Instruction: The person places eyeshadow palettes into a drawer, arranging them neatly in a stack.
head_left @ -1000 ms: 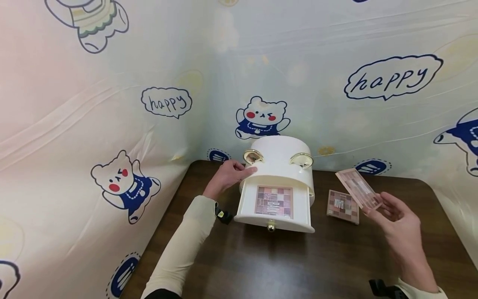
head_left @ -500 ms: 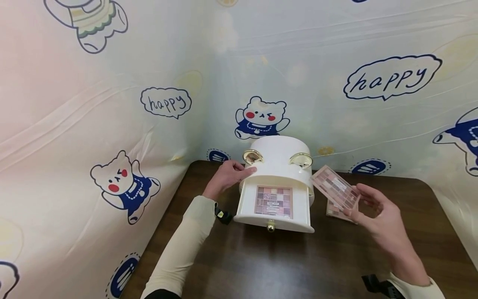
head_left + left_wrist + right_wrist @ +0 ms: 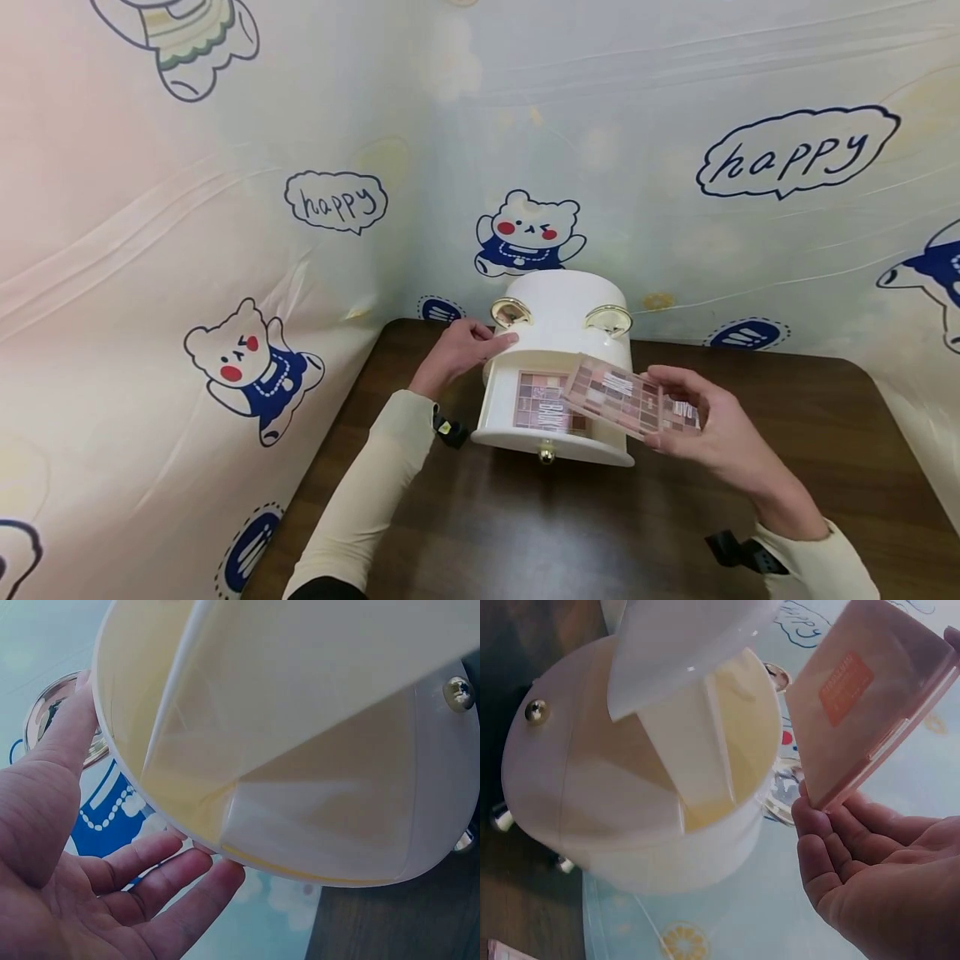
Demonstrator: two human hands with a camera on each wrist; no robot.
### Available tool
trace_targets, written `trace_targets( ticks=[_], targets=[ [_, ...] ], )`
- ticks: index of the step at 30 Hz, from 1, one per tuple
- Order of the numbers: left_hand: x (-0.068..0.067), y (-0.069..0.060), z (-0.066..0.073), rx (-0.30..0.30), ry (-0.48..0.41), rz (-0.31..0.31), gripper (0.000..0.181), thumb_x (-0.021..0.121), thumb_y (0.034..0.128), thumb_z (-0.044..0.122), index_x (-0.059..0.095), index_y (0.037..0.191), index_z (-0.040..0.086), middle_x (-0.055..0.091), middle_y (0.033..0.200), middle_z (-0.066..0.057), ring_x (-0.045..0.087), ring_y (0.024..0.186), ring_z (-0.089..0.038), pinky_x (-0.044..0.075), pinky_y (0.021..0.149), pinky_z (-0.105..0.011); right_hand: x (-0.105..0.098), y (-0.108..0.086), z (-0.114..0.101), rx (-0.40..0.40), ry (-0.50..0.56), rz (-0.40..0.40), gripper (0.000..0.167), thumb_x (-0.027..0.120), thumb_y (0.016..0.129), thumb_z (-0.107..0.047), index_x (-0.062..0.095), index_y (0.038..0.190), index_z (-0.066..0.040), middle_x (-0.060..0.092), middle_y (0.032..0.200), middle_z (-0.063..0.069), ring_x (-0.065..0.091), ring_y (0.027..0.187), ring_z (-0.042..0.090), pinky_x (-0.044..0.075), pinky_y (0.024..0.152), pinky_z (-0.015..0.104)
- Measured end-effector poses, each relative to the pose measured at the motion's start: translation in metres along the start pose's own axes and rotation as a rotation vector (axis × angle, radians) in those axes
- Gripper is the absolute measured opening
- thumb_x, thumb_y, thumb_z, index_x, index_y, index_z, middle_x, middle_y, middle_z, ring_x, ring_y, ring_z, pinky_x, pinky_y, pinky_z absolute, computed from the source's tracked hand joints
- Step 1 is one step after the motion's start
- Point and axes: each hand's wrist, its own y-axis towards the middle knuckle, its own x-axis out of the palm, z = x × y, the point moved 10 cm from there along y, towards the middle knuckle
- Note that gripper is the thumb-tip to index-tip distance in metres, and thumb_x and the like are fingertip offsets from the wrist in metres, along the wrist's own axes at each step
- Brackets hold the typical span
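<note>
A white rounded drawer box (image 3: 562, 287) with gold-rimmed eye-like rings stands on the table, its drawer (image 3: 498, 408) pulled out. Inside the drawer lies a pink eyeshadow palette (image 3: 534, 400). My left hand (image 3: 460, 352) holds the box's left side, thumb on its front. In the left wrist view, the thumb and fingers of the left hand (image 3: 97, 847) sit around its curved edge. My right hand (image 3: 712, 421) pinches a second palette (image 3: 615, 396) by its right end, tilted over the drawer's right part. The right wrist view shows that palette's (image 3: 862, 697) plain underside.
A third palette (image 3: 682, 412) lies on the dark wooden table (image 3: 525, 533) right of the box, partly hidden by the held palette and right hand. A patterned cloth (image 3: 637, 167) hangs behind and at the left. A gold knob (image 3: 547, 455) juts from the drawer front.
My right hand has carried its palette leftward, from above the palette on the table to over the open drawer. The left hand has stayed in place on the box.
</note>
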Motion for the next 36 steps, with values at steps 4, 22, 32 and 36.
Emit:
trace_targets(
  ticks=[4, 22, 32, 36],
  targets=[
    [0.000, 0.001, 0.000, 0.012, 0.011, 0.002, 0.065, 0.079, 0.0718, 0.069, 0.065, 0.107, 0.015, 0.064, 0.102, -0.005, 0.060, 0.095, -0.026, 0.055, 0.077, -0.038, 0.013, 0.007, 0.000, -0.001, 0.004, -0.052, 0.066, 0.081, 0.082, -0.011, 0.052, 0.140, -0.004, 0.055, 0.130, 0.013, 0.049, 0.109, 0.028, 0.048, 0.082, 0.027],
    [0.001, 0.002, 0.000, 0.022, 0.006, 0.007, 0.065, 0.079, 0.0728, 0.068, 0.066, 0.106, 0.014, 0.064, 0.102, -0.006, 0.060, 0.094, -0.027, 0.055, 0.079, -0.040, 0.066, 0.047, 0.007, 0.073, -0.267, -0.132, 0.078, 0.083, 0.078, -0.044, 0.055, 0.138, -0.002, 0.060, 0.132, 0.013, 0.052, 0.120, 0.034, 0.041, 0.099, 0.059],
    [0.001, 0.003, 0.001, 0.018, 0.003, 0.009, 0.068, 0.080, 0.0733, 0.066, 0.061, 0.111, 0.013, 0.063, 0.105, -0.006, 0.061, 0.094, -0.026, 0.055, 0.077, -0.036, 0.072, 0.049, 0.003, 0.017, -0.322, -0.130, 0.078, 0.080, 0.080, -0.037, 0.050, 0.142, 0.000, 0.057, 0.136, 0.016, 0.049, 0.126, 0.035, 0.038, 0.103, 0.061],
    [0.000, 0.003, 0.000, 0.025, 0.003, 0.011, 0.068, 0.079, 0.0733, 0.067, 0.061, 0.111, 0.013, 0.062, 0.105, -0.006, 0.061, 0.095, -0.026, 0.056, 0.077, -0.037, 0.071, 0.045, 0.005, 0.039, -0.329, -0.108, 0.085, 0.078, 0.082, -0.039, 0.043, 0.149, 0.000, 0.049, 0.146, 0.019, 0.042, 0.135, 0.040, 0.034, 0.105, 0.065]
  ],
)
